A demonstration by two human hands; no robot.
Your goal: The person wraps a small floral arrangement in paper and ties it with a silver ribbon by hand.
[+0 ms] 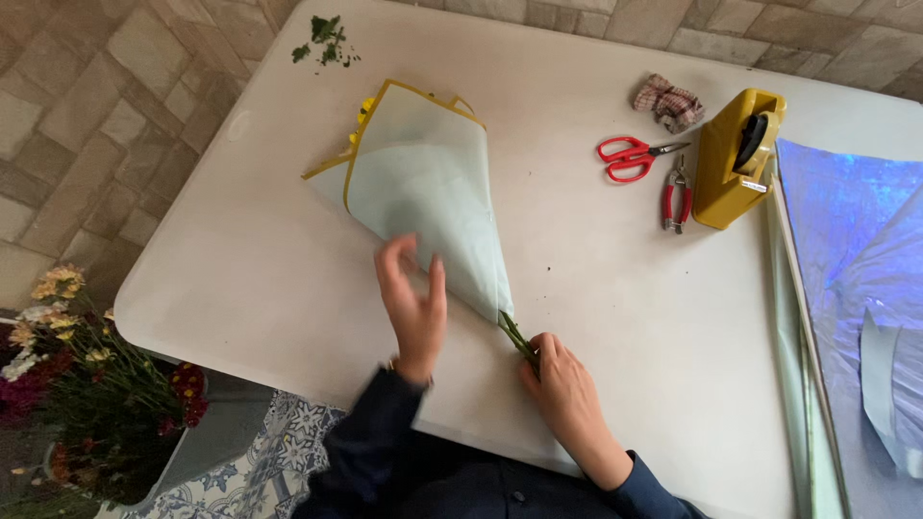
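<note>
We hold a wrapped bouquet [423, 202] flat on the white table [596, 288].

Our right hand [562, 380] closes on the green stems [517, 336] so the cone does not slide; our left hand [413, 308], open and holding nothing, hovers at the paper's lower edge.

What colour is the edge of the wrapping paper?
Yellow, along the edge of the pale wrapping paper, seen in the head view.

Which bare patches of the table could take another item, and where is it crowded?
Free: the table left of the wrapped bouquet, and the stretch between bouquet and red scissors. Also bare below the yellow tape dispenser. Crowded: the top right with scissors, pliers, dispenser, and the wrapping sheets along the right edge.
</note>
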